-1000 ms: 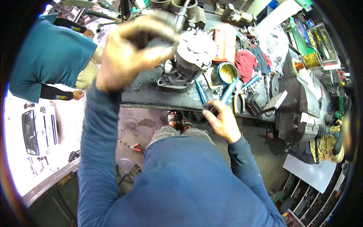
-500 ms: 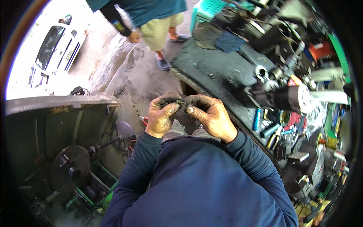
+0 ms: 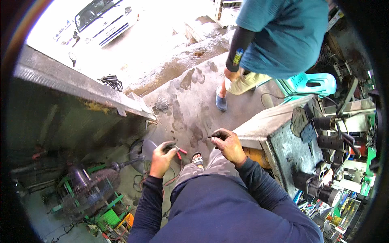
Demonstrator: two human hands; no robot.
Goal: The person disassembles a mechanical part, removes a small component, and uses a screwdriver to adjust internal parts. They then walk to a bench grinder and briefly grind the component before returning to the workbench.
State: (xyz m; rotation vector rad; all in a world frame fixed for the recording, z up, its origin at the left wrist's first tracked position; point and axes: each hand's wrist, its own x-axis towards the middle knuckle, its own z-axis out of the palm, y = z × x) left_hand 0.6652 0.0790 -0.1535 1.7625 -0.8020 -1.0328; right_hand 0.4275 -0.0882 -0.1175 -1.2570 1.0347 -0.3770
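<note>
My left hand [image 3: 163,157] is at the middle left, its fingers curled with the thumb close to the fingertips. Whatever it holds, if anything, I cannot make out. To its right my right hand [image 3: 230,146] pinches a small dark piece [image 3: 210,137] between thumb and forefinger; its kind is too small to tell. The two hands are well apart, both in front of my body and above the floor. The fingers of both look blackened. Just past my left fingertips, a red-handled clamp [image 3: 182,151] shows lower down, near red cables.
A co-worker in a teal shirt [image 3: 279,40] stands at the far right beside turquoise plastic chairs [image 3: 312,85]. A workbench [image 3: 279,150] with dark cylindrical parts and tools runs along the right. A dark fan-like machine [image 3: 93,182] stands lower left, below a metal-edged panel [image 3: 81,85]. A white vehicle [image 3: 107,22] is outside.
My hands, together around a small thin piece before, have separated. The view has swung, showing more floor and the vehicle. The co-worker now appears farther right.
</note>
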